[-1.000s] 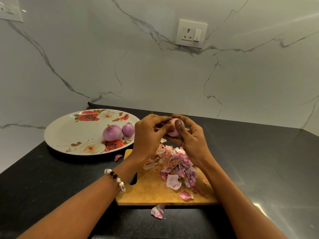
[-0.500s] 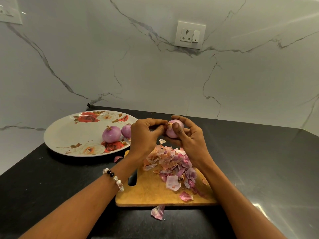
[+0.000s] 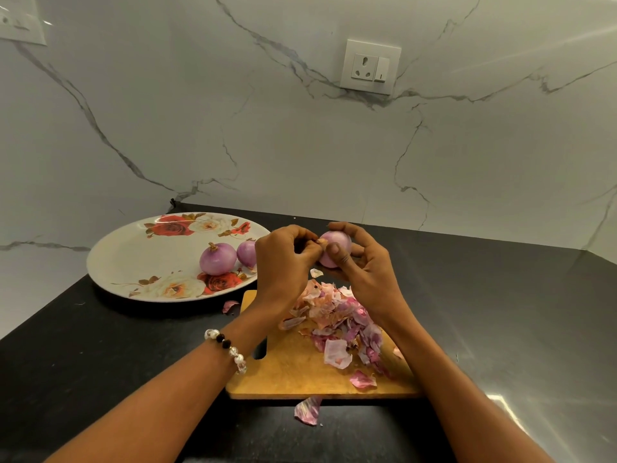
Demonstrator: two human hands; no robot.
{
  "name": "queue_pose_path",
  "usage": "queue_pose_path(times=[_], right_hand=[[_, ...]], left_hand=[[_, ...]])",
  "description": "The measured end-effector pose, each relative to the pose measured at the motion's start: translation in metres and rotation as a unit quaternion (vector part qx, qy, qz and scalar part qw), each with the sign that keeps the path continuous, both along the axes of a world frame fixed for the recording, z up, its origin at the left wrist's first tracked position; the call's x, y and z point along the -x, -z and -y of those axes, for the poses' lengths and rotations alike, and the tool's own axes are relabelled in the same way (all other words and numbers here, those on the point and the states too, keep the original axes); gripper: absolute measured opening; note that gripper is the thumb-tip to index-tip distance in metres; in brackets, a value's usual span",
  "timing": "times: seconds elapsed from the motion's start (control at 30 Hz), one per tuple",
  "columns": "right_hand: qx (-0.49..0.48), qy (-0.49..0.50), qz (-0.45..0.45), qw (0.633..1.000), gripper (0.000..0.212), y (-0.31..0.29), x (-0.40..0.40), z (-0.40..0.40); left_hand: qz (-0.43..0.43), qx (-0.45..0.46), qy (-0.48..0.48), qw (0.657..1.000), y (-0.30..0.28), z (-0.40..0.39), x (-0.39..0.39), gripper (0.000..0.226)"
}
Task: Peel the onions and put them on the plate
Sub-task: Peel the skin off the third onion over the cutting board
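Observation:
My right hand (image 3: 364, 262) grips a small purple onion (image 3: 337, 243) above the far end of the wooden cutting board (image 3: 293, 372). My left hand (image 3: 283, 259) pinches a scrap of dry skin at the onion's left end. On the floral plate (image 3: 133, 259) to the left lie two peeled onions, a bigger one (image 3: 217, 259) and a smaller one (image 3: 247, 253) partly hidden behind my left hand. A heap of onion peels (image 3: 337, 322) covers the board under my hands.
Loose peels lie on the black counter, one piece (image 3: 307, 411) in front of the board and another (image 3: 229, 306) between board and plate. A marble wall with a socket (image 3: 370, 66) rises behind the counter.
My left hand has pulled slightly left from the onion, exposing more of it. The right hand still holds the onion in the same place.

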State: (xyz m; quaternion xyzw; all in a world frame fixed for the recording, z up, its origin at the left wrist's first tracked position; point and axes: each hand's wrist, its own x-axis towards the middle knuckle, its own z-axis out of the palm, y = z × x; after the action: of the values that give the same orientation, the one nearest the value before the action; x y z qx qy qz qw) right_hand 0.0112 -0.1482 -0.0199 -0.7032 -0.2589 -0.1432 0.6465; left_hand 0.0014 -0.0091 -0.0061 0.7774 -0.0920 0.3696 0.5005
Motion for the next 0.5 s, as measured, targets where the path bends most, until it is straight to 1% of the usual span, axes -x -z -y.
queue_pose_path(times=[0.13,0.27,0.4,0.43,0.5], right_hand=[[-0.036,-0.030,-0.039,0.998,0.041,-0.002,0.001,0.003],[-0.095,-0.053,-0.086,0.990,0.037,-0.003,0.000,0.005],[-0.184,-0.084,-0.134,0.970,0.054,-0.008,0.000,0.004],[-0.203,-0.089,-0.143,0.965,0.055,-0.009,0.000,0.004],[-0.229,-0.092,-0.157,0.956,0.048,-0.010,0.000,0.004]], left_hand=[[-0.036,0.018,0.029,0.999,-0.001,-0.006,-0.007,0.011],[-0.071,0.076,0.095,0.990,-0.005,-0.012,-0.009,0.003],[-0.103,0.162,0.164,0.968,-0.006,-0.010,-0.008,0.005],[-0.111,0.181,0.176,0.961,-0.007,-0.009,-0.008,0.006],[-0.122,0.209,0.197,0.950,-0.007,-0.007,-0.008,0.007]])
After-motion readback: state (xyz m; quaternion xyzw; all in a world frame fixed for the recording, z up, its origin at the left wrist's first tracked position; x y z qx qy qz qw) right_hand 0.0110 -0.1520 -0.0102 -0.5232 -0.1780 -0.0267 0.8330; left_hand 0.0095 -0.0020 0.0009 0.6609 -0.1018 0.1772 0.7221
